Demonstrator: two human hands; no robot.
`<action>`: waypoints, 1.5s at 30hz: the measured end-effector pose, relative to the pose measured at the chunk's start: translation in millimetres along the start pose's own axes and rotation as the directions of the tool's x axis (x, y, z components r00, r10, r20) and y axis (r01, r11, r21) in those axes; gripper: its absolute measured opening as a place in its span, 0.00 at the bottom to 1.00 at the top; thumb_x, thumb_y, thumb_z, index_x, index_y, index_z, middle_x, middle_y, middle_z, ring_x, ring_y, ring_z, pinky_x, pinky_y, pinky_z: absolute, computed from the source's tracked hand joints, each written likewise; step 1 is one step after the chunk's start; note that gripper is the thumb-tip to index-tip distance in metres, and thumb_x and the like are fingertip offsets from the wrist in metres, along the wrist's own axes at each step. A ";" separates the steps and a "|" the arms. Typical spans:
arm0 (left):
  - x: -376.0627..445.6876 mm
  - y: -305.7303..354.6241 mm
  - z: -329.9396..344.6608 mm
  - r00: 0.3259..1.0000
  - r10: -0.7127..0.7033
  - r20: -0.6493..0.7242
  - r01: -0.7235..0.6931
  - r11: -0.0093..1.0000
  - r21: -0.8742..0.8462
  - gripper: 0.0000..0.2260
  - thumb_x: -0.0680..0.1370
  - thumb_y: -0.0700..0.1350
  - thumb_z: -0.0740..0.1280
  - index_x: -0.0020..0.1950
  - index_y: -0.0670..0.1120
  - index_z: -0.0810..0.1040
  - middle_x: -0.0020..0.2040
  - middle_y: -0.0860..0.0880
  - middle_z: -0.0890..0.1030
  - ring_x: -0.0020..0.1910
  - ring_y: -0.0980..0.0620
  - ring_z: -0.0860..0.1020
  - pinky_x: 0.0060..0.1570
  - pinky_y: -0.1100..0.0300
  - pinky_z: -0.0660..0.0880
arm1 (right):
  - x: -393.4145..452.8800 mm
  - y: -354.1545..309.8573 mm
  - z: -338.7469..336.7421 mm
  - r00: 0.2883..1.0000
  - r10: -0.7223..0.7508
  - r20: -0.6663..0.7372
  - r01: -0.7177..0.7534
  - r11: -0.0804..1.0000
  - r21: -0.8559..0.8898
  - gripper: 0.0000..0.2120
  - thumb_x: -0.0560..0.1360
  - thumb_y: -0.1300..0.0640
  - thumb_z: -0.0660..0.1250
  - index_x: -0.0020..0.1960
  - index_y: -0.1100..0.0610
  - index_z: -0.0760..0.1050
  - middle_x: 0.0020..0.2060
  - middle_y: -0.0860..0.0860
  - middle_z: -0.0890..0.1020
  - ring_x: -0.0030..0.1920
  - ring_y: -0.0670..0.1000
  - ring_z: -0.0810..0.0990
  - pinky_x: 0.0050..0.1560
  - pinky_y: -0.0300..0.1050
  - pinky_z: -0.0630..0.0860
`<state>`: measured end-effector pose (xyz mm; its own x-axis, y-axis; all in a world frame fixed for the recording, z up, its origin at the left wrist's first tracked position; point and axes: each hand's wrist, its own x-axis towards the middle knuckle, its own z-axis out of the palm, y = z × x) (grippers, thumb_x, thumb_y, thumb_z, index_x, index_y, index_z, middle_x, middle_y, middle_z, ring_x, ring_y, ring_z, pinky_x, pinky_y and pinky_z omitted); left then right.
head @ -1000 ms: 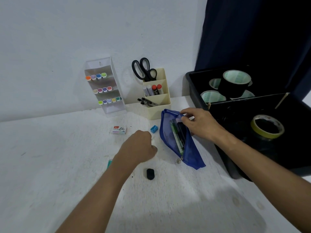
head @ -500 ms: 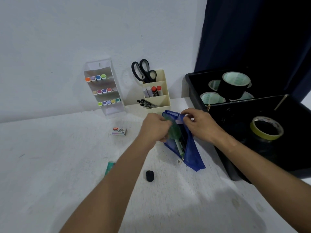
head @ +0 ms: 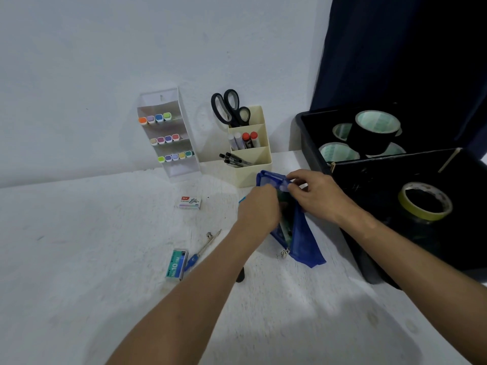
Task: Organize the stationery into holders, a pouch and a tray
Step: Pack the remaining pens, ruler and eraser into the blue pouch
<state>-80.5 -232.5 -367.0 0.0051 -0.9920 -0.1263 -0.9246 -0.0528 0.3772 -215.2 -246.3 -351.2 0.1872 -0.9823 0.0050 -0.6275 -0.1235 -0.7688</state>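
A blue mesh pouch (head: pixel 303 246) lies open on the white table beside the black tray, with pens showing inside it. My right hand (head: pixel 316 196) pinches the pouch's upper right edge and holds the mouth open. My left hand (head: pixel 259 209) is at the mouth from the left, fingers curled into the opening; what they hold is hidden. Loose on the table are a white staples box (head: pixel 188 202), a green staples box (head: pixel 177 264), a blue-handled tool (head: pixel 201 250) and a small black object (head: pixel 240 275), half under my left forearm. A blue sharpener (head: pixel 242 200) peeks out by my left hand.
Against the wall stand a clear marker holder (head: pixel 168 135) with coloured markers and a cream holder (head: pixel 250 154) with scissors (head: pixel 229 106), glue sticks and pens. The black tray (head: pixel 305 133) on the right holds tape rolls; a yellow tape roll (head: pixel 424 201) sits on a black box in front.
My left hand has gone from the table in front of the sharpener up to the pouch mouth and pushed in. My right hand has kept its hold on the pouch edge.
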 end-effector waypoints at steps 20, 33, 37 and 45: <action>-44.2 -116.3 -38.7 0.921 -0.292 0.257 0.218 0.934 0.282 0.16 0.71 0.53 0.71 0.36 0.48 0.66 0.37 0.52 0.71 0.39 0.53 0.72 0.41 0.59 0.72 | 4.0 3.3 1.8 0.999 0.043 0.028 -0.044 0.999 0.019 0.11 0.78 0.51 0.65 0.59 0.50 0.77 0.52 0.50 0.79 0.50 0.51 0.80 0.46 0.50 0.83; -46.0 -100.8 -47.4 0.942 -0.264 0.208 0.266 0.964 0.020 0.07 0.74 0.41 0.70 0.47 0.37 0.82 0.41 0.43 0.82 0.34 0.53 0.75 0.31 0.65 0.70 | 1.2 0.8 0.2 0.998 0.045 0.038 -0.046 0.999 0.027 0.12 0.78 0.51 0.64 0.61 0.51 0.76 0.52 0.50 0.79 0.51 0.51 0.80 0.47 0.51 0.83; -36.7 -68.3 -60.2 0.972 -0.197 0.131 0.224 0.945 -0.237 0.05 0.73 0.44 0.72 0.41 0.43 0.81 0.37 0.45 0.83 0.32 0.52 0.79 0.32 0.61 0.77 | 0.4 -0.8 -0.5 0.998 0.052 0.040 -0.053 0.998 0.037 0.12 0.78 0.51 0.64 0.60 0.51 0.76 0.52 0.50 0.79 0.51 0.52 0.80 0.46 0.50 0.83; -21.4 -7.0 -44.9 0.970 -0.197 0.142 0.241 0.840 -0.487 0.05 0.72 0.43 0.70 0.42 0.41 0.82 0.32 0.46 0.82 0.29 0.52 0.79 0.26 0.64 0.70 | -2.8 -4.8 -2.2 0.999 0.043 0.018 -0.044 0.999 0.006 0.13 0.79 0.53 0.62 0.63 0.52 0.75 0.53 0.51 0.79 0.51 0.51 0.79 0.48 0.48 0.82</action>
<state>-57.1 -216.1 -325.7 0.1327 -0.9357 -0.3268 -0.5898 -0.3396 0.7327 -214.4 -243.2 -346.2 0.1732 -0.9841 -0.0398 -0.6307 -0.0797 -0.7719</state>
